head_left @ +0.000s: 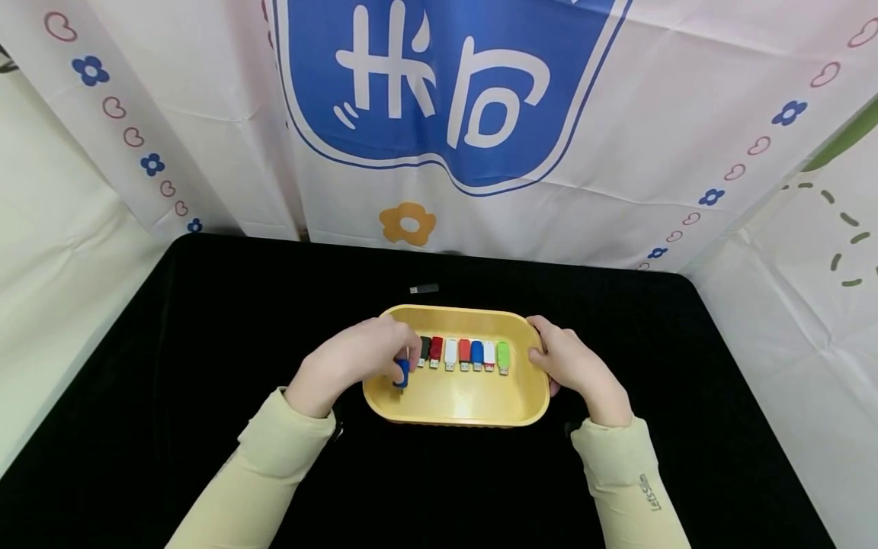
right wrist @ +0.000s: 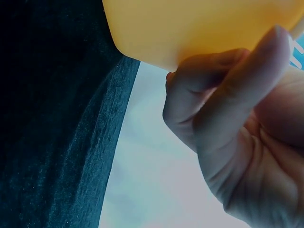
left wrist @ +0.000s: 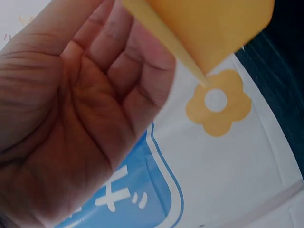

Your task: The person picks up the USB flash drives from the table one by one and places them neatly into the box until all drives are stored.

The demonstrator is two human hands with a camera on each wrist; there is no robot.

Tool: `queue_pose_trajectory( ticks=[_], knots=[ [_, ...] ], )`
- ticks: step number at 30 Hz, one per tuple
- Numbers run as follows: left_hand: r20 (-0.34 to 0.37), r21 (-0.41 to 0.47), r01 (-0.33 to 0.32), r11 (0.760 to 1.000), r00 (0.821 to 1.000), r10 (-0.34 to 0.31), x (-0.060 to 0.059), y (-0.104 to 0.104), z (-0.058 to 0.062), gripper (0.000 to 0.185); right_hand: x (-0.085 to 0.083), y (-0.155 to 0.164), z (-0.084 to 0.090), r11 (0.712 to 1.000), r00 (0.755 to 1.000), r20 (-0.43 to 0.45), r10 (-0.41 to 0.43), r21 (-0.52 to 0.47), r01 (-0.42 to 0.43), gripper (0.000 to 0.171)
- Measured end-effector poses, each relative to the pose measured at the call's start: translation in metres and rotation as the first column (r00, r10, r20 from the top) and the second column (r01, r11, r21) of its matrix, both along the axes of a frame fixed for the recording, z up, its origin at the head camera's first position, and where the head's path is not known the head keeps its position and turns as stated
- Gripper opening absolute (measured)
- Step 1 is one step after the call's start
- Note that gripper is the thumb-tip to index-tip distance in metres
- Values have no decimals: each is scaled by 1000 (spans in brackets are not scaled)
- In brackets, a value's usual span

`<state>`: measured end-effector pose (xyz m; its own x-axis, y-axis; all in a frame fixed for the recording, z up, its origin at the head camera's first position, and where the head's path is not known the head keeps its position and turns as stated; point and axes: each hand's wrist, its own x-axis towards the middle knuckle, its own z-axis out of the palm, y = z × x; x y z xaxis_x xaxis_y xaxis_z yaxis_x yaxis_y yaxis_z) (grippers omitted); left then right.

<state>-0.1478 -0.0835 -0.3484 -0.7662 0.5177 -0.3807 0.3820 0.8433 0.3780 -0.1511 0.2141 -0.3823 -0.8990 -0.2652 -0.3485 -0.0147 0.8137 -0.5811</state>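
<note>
Your left hand (head_left: pixel 357 362) is over the left end of the yellow tray (head_left: pixel 459 400), and its fingers pinch a blue USB stick (head_left: pixel 402 374) inside the tray. Your right hand (head_left: pixel 569 362) grips the tray's right rim with curled fingers. Next to the blue stick, a row of USB sticks (head_left: pixel 463 354) lies across the middle of the tray. Behind the tray, a small black stick (head_left: pixel 424 288) lies alone on the black table (head_left: pixel 206 343).

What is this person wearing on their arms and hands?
Both arms are covered by pale yellow-cream sleeves that end snugly at the wrists. The right sleeve bears small dark lettering near the cuff; the left sleeve looks plain. The left hand and right hand are bare: no gloves, rings or watch visible.
</note>
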Motion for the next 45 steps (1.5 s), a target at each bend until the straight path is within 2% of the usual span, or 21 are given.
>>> queue_pose_trajectory(
  ticks=[6, 12, 15, 19, 26, 32, 37, 45],
  knots=[
    [10, -54, -7, 998, 1000, 8, 6, 7, -5, 23, 1, 1, -1, 1000, 1000, -4, 0, 0, 0, 51],
    [-77, -144, 34, 989, 996, -45, 10, 12, -8, 29, 1, 1, -2, 1000, 1000, 0, -7, -2, 7, 51],
    [-108, -192, 33, 981, 993, -55, 12, 16, -9, 30, 1, 1, -1, 1000, 1000, 4, -11, -3, 11, 51],
    [-142, -254, -13, 967, 990, -24, 16, 22, -11, 25, 1, 1, -1, 1000, 1000, 2, -11, 3, 11, 51],
    [-268, -360, -90, 929, 963, -10, 22, 30, -16, 10, 1, 1, -2, 1000, 1000, 2, -8, 8, 8, 51],
    [-275, -393, -119, 912, 961, 7, 25, 32, -19, 10, 2, 0, -1, 1000, 1000, 5, -10, 0, 10, 51],
    [-262, -393, -132, 910, 965, 27, 26, 33, -20, 11, 1, 0, -1, 1000, 1000, 10, -11, 5, 11, 52],
    [-289, -411, -124, 903, 957, 0, 28, 33, -20, 9, 0, -1, -1, 1000, 1000, 19, -17, 15, 16, 51]
  ],
)
